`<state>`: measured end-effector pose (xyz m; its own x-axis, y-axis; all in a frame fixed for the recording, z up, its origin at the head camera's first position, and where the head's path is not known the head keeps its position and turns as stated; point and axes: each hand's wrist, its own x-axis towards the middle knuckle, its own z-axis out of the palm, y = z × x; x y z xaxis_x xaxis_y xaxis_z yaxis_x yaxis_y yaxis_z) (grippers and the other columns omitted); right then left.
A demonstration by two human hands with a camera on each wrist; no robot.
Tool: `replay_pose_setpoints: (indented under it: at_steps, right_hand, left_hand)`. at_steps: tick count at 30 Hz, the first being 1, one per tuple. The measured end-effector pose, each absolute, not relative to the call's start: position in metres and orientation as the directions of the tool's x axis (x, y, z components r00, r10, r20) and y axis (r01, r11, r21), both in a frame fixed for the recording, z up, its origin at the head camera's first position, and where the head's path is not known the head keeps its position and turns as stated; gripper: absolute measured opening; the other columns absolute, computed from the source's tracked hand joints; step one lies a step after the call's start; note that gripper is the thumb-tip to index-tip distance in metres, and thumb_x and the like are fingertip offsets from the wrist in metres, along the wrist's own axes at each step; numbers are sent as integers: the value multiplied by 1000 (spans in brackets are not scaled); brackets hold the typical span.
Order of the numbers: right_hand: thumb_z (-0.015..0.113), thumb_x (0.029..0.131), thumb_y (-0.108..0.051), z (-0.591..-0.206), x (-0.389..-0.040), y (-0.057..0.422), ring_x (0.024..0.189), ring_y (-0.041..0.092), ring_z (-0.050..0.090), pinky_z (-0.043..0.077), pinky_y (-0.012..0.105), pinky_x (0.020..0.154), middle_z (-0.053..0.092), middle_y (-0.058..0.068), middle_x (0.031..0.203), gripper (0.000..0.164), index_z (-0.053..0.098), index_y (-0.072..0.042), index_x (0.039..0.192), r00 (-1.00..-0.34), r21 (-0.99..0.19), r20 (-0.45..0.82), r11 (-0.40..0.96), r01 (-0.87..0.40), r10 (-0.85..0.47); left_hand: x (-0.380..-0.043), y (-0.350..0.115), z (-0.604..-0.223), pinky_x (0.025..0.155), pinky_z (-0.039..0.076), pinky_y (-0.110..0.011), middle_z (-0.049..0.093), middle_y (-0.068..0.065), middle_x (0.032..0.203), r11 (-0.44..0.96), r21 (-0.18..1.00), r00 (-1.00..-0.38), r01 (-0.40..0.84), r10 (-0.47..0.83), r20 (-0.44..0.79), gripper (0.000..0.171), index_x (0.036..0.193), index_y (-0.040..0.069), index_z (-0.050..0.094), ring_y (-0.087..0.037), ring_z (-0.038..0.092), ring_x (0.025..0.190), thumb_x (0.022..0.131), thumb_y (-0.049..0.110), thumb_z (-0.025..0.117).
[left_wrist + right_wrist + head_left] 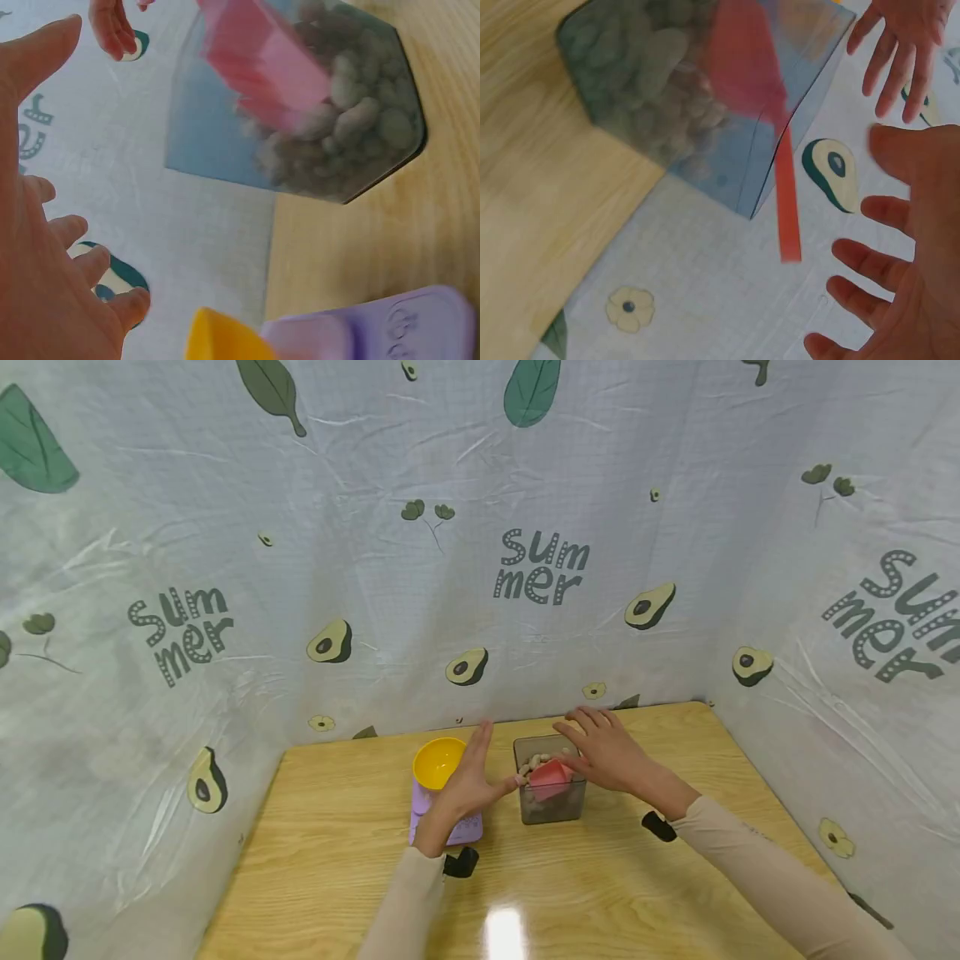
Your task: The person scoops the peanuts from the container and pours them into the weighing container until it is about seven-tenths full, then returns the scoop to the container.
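Observation:
A see-through grey box (551,810) holds what look like unshelled peanuts (534,762). Among them leans a pink scoop (550,777), its handle (788,210) sticking out past the box's rim in the right wrist view. My left hand (467,787) hovers left of the box, fingers spread, its thumb close to the near left corner; whether it touches is unclear. On the box's right side, my right hand (609,753) has its fingers apart and loosely bent, grasping nothing. Both wrist views show a gap between palm and box.
A yellow bowl (438,763) sits on a lilac kitchen scale (467,831), partly behind my left hand. Behind the wooden table (330,843) hangs a white printed cloth (390,635), which also runs along both sides.

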<state>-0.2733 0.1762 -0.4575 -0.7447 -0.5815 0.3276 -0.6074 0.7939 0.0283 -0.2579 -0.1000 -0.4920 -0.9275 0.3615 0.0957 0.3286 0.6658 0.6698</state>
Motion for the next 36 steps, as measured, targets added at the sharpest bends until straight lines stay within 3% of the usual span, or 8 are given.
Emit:
replay_pose_setpoints:
  at_steps: [12,20,29,36]
  right_hand:
    - [73,88,-32,-464,-274,181,114,27,55,47,52,91,59,5,116,40,62,-16,123,-677,235,201,706,-668,-707]
    - [73,88,-30,-469,-278,176,102,24,55,41,44,79,60,2,106,19,70,-20,104,-653,295,167,669,-682,-739]
    - [77,84,-30,-469,-279,167,91,19,55,37,37,73,62,-2,96,14,72,-22,95,-628,362,148,633,-684,-764]
    - [75,85,-29,-469,-281,171,93,20,59,44,40,78,67,-1,101,27,64,-16,106,-587,389,205,615,-686,-783]
  left_hand:
    - [-263,-87,-519,119,25,-57,4,-9,167,597,740,-919,310,387,73,116,160,16,2,-37,18,152,79,69,66]
    - [-267,-76,-536,119,27,-56,7,-9,167,548,803,-920,235,391,3,117,160,21,2,-37,23,150,77,67,70]
    - [-269,-68,-544,119,27,-54,10,-10,167,489,852,-921,186,389,-22,120,160,27,0,-36,23,150,73,72,70]
    - [-271,-64,-545,118,28,-56,11,-10,167,454,872,-920,182,393,-13,117,160,24,0,-35,23,150,76,70,68]
